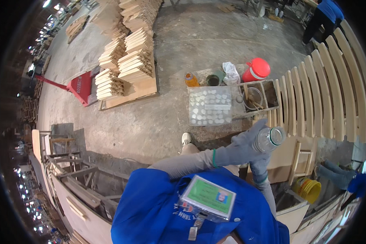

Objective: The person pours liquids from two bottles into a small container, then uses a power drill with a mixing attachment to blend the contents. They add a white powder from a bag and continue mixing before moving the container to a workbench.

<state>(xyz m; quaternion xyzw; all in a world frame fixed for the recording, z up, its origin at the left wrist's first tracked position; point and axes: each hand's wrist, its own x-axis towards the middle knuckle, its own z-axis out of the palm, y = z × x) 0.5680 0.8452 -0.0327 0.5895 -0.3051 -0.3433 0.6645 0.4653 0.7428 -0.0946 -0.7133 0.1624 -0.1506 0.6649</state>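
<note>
A clear glass jar (271, 139) is tilted toward the right, and its greenish rim faces up. My left hand (246, 143), in a grey glove with a green cuff, is closed around the jar's near left side. My right hand (259, 168), also gloved, is just below the jar and touches or nearly touches the left hand. Its fingers are hidden behind the left hand and the jar. Farther off, a white tray (210, 106) with rows of pale round pieces lies beside a wooden crate (272, 97) that holds a round tub with sticks (253, 99).
A red-lidded jug (258, 70), white bag (231, 74), dark container (212, 80) and orange bottle (191, 79) stand beyond the tray. Curved wooden slats (315, 93) line the right. Stacked boards (130, 61) and a red pallet jack (80, 88) are at left; a yellow bucket (312, 190) sits low right.
</note>
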